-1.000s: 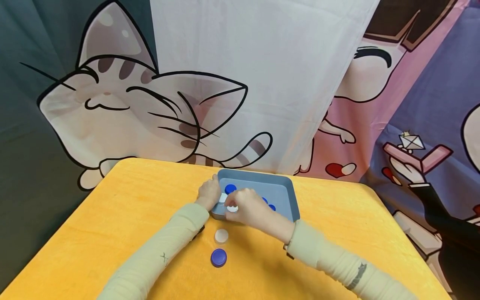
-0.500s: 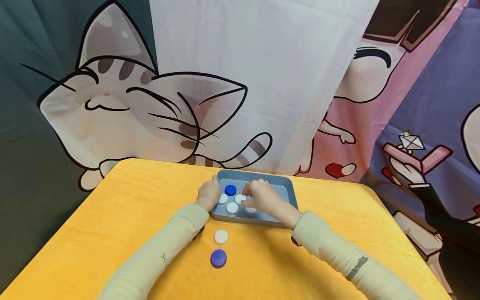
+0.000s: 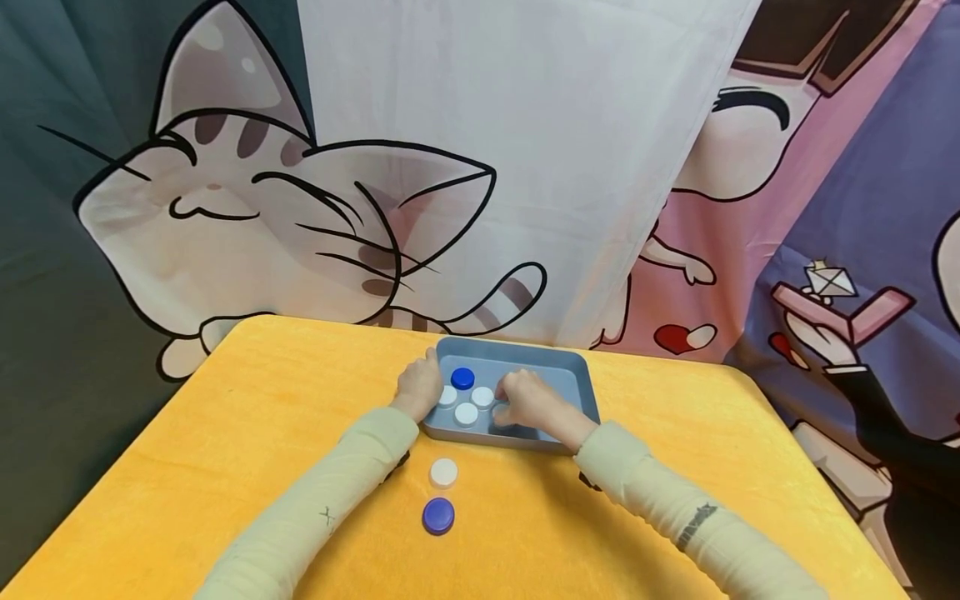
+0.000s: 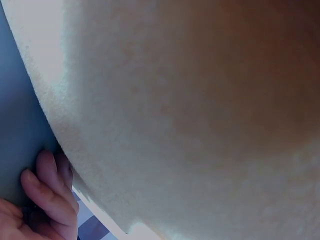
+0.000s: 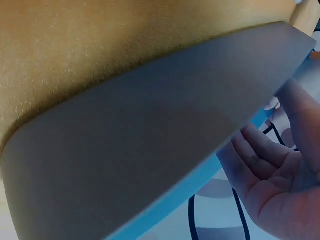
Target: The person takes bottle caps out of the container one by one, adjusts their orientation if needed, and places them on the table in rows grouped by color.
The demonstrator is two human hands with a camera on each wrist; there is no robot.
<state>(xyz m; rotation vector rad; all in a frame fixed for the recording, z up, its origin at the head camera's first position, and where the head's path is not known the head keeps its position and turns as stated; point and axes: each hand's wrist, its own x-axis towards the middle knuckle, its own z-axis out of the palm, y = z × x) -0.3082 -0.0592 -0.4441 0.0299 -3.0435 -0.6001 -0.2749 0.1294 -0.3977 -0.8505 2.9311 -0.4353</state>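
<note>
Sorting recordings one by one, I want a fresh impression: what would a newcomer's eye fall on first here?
Probably the huge cartoon cat on the left of the backdrop, behind the bright yellow table. Next, the grey-blue tray near the table's far edge, with the left hand at its left side and the right hand over its middle. Blue and white discs dot the tray; two more lie in front.

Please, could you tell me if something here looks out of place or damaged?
Nothing appears spilled or broken. Slightly out of place, perhaps: a white disc and a blue disc lie on the yellow table, in front of the tray, while similar discs lie inside it.
</note>
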